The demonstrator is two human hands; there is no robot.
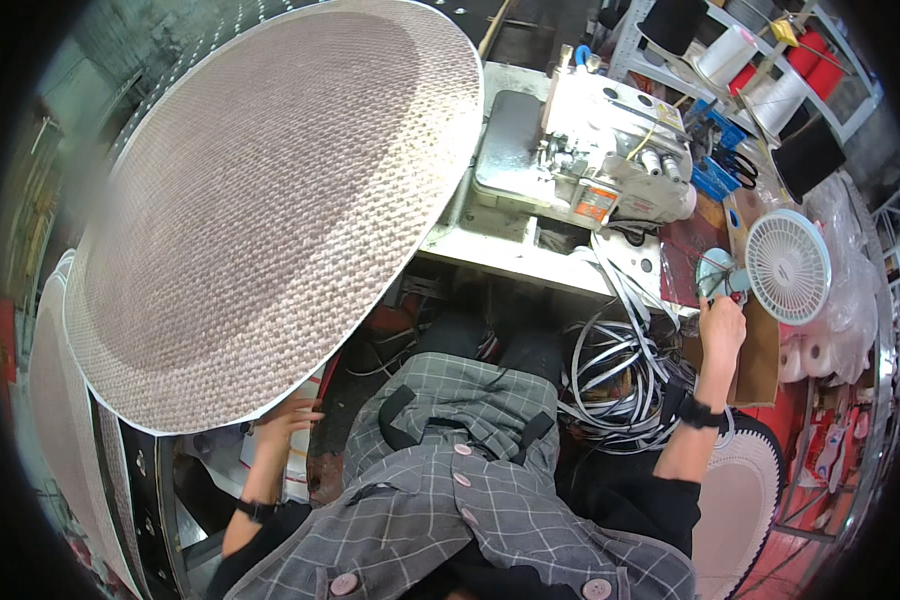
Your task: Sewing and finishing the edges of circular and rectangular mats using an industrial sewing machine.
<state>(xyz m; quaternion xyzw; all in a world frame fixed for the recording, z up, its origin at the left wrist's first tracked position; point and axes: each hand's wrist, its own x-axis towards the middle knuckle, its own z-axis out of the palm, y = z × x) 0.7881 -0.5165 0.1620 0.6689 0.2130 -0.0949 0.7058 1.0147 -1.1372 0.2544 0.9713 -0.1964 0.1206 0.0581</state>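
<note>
Big mat: the oval beige woven mat (280, 210) fills the space from 9 to 12 o'clock; its thin white rim passes in front of the left end of the table (488, 228).
Left hand: the left hand (288, 418) is at 8 o'clock, at the mat's lower rim, fingers stretched and slightly apart; the rim hides part of it, so I cannot tell whether it grips.
Right hand: the right hand (722, 330) is at 3 o'clock, fingers curled, at the base of the small white fan (788, 265); I cannot tell what, if anything, is in its grasp.
Sewing machine: the white sewing machine (620, 150) stands on the table between 1 and 2 o'clock.
Scissors: black-handled scissors (740, 168) are at 2 o'clock, beside a blue holder (712, 180).
Thread: white spools (727, 55) sit on a shelf farther out, between 1 and 2 o'clock.
Strips: a loose tangle of white strips (620, 378) hangs at 4 o'clock, below the table edge.
Second mat: a pale mat with a black scalloped edge (732, 505) lies farther out at 4 o'clock.
</note>
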